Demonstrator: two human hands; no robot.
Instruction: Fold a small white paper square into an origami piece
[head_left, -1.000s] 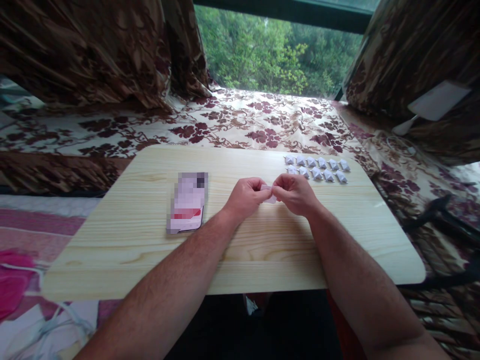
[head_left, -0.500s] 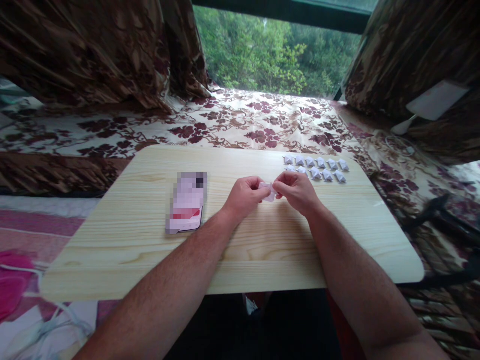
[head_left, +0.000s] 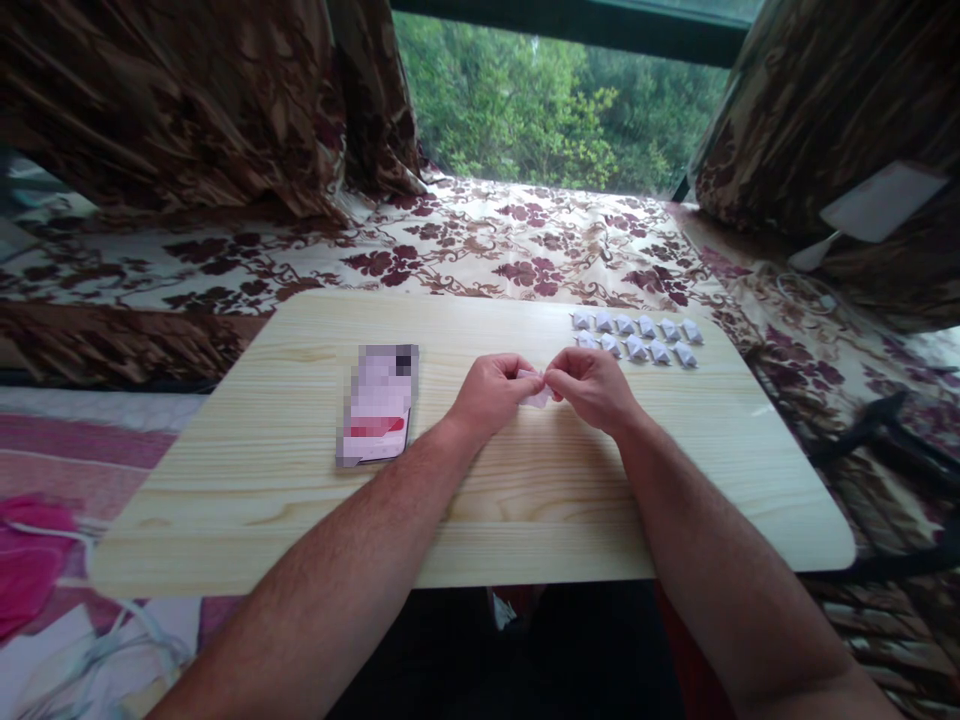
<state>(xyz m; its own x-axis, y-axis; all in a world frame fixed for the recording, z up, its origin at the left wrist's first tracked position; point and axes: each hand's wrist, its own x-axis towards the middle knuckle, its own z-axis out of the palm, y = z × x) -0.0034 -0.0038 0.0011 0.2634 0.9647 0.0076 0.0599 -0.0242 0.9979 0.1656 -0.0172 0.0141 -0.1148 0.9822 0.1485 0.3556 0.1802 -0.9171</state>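
Observation:
Both hands meet over the middle of a pale wooden table (head_left: 525, 500). My left hand (head_left: 491, 393) and my right hand (head_left: 592, 385) are each closed in a pinch on one small white folded paper piece (head_left: 537, 395) held between them just above the tabletop. Most of the paper is hidden by my fingers. Several finished white folded paper pieces (head_left: 637, 338) lie in two rows at the table's far right, beyond my right hand.
A phone (head_left: 377, 405) lies flat left of my left hand. Patterned floral cloth (head_left: 480, 240) covers the ledge behind the table, with brown curtains on both sides of a window. Pink fabric and white cables (head_left: 45, 590) lie at the lower left.
My fingers have shifted slightly on the paper piece, which has been turned and pressed a little. The view has moved a touch. The rows and the phone have stayed put.

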